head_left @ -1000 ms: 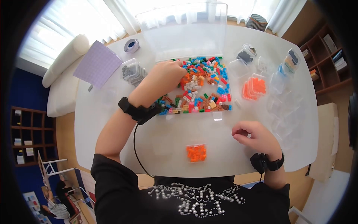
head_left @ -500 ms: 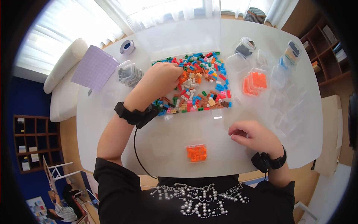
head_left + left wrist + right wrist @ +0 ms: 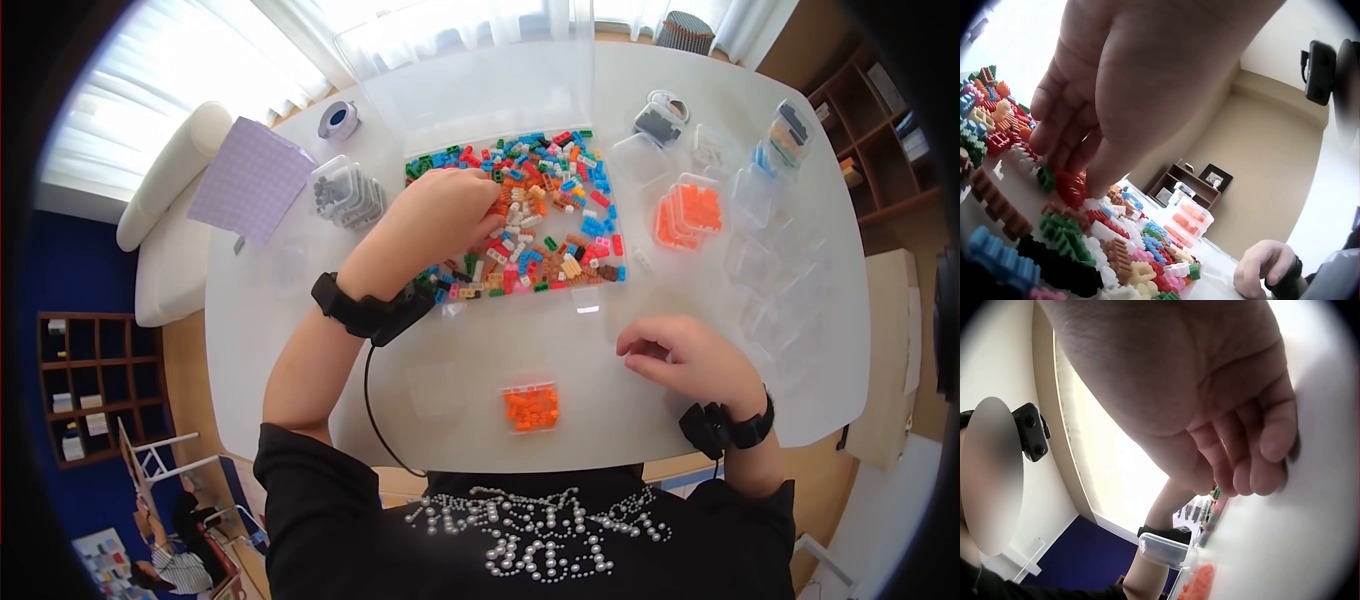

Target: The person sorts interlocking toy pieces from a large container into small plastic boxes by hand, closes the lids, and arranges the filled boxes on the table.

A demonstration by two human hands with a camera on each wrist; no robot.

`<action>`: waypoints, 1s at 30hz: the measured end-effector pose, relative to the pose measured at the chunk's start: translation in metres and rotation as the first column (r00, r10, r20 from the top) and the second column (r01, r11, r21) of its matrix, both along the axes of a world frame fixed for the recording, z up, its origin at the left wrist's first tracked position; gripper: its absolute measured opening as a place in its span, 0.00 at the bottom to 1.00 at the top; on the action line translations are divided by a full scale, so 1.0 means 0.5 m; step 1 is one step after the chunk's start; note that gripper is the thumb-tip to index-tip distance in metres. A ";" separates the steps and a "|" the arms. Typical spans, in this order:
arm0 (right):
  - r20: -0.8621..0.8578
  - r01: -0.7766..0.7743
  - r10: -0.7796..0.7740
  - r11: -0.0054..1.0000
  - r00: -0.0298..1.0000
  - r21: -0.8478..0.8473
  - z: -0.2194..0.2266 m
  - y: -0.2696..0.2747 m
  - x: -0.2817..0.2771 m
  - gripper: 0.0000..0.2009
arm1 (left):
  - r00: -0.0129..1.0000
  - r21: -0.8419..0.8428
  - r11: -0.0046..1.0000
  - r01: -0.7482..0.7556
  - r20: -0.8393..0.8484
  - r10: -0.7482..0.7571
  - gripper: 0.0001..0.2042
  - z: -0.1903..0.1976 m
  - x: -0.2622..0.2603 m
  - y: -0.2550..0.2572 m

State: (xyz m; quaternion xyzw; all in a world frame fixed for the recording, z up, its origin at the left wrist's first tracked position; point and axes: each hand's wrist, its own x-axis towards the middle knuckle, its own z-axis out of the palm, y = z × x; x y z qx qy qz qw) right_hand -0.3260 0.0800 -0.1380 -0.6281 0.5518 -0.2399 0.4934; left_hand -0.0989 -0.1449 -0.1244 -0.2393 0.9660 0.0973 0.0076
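Mixed coloured bricks (image 3: 545, 255) lie in a clear tray. Over the tray's left part, my left hand (image 3: 435, 215) points its bent fingers down among them. In the left wrist view the left hand's (image 3: 1129, 81) thumb and fingertips are at a red brick (image 3: 1071, 187); whether they pinch it is unclear. My right hand (image 3: 690, 362) rests on the table, fingers loosely curled, with nothing visible in it; the right wrist view shows the same hand (image 3: 1210, 406) with its fingertips by the white surface. A small clear box of orange bricks (image 3: 531, 408) stands near the front edge.
Boxes of orange pieces (image 3: 690, 212) stand right of the tray, near other clear boxes (image 3: 755, 195). Left of it are stacked boxes with grey pieces (image 3: 345, 195), a purple sheet (image 3: 250, 180) and a tape roll (image 3: 339, 120). The clear lid (image 3: 480, 80) stands raised behind.
The head view has shifted slightly. My left hand stays over the tray's left part with a small movement among the bricks. My right hand keeps its place and pose.
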 end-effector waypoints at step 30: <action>-0.015 -0.010 0.011 0.999 1.000 0.042 -0.004 -0.003 -0.003 0.07 | 0.987 -0.099 0.993 0.058 -0.147 -0.072 0.07 -0.018 -0.011 -0.034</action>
